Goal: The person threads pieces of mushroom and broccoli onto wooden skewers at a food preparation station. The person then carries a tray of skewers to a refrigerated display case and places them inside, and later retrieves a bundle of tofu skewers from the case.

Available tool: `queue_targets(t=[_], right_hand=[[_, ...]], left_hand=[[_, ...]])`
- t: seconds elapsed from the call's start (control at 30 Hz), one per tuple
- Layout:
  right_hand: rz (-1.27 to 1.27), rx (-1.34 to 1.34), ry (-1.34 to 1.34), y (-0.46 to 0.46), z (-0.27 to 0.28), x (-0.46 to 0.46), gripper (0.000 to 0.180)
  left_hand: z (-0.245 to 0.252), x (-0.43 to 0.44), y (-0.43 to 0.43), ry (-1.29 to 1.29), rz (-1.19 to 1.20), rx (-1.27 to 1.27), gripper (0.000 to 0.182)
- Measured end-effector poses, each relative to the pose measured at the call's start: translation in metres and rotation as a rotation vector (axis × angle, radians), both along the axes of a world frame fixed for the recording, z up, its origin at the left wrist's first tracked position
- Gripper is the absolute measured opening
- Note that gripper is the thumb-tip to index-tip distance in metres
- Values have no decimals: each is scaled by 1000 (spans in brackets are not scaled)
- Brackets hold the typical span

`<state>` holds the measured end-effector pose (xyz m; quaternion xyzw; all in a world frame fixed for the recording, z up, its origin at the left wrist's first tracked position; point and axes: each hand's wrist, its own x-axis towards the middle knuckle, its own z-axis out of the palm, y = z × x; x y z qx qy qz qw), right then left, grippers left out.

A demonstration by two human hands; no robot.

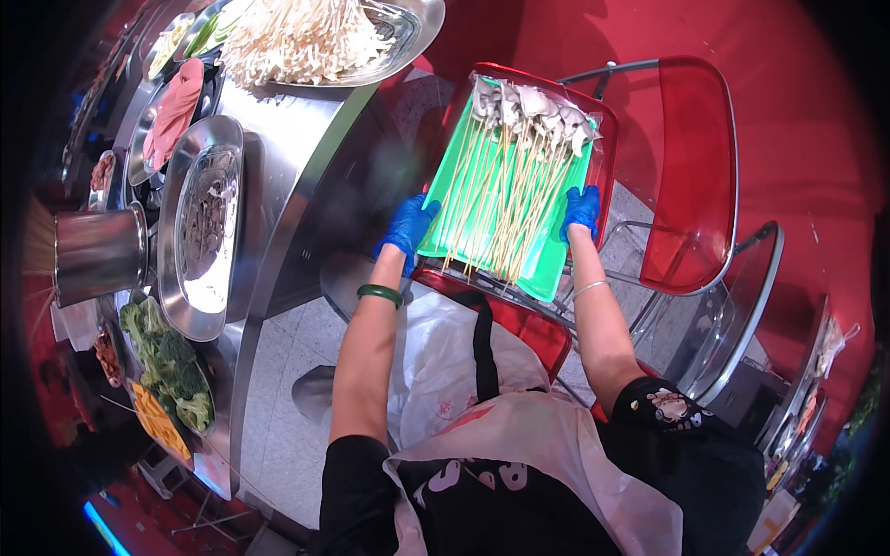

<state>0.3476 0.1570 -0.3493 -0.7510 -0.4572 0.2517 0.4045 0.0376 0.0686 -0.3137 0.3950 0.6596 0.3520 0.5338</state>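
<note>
A bright green plastic tray [452,181] lies over the seat of a red folding chair [603,132] in front of me. Many thin wooden skewers [511,208] rest side by side in it, with greyish-white oyster mushrooms [535,115] threaded on their far ends. My left hand [409,233], in a blue disposable glove, grips the tray's left edge. On the opposite edge, my right hand [581,210], gloved alike, has its fingers over the rim.
At left, a steel table [285,132] holds an oval metal tray [236,160] with a few scraps, enoki mushrooms [299,42], pink meat slices [175,115], broccoli [170,361], orange slices [158,420] and a steel pot [101,250] of skewers. Another red folding chair [692,174] stands at right.
</note>
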Motion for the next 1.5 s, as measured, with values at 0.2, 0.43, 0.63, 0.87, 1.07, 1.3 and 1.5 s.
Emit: queue_targets(t=[0.2, 0.43, 0.63, 0.87, 1.07, 1.3, 1.5], right_hand=[[91, -10, 54, -13, 35, 4, 19], [208, 125, 135, -42, 90, 12, 17], [222, 35, -71, -77, 167, 10, 19], [129, -22, -70, -125, 234, 4, 14], [126, -20, -59, -158, 288, -3, 17], [143, -35, -28, -181, 369, -20, 16], [213, -79, -66, -214, 433, -51, 21]], left_hand=[[32, 15, -42, -75, 119, 30, 21], [96, 21, -102, -507, 229, 43, 46], [131, 15, -153, -668, 152, 251, 73], [157, 11, -188, -844, 139, 338, 78], [202, 11, -213, -872, 117, 355, 82], [289, 0, -252, -648, 106, 393, 79], [369, -22, -307, -584, 151, 422, 78]])
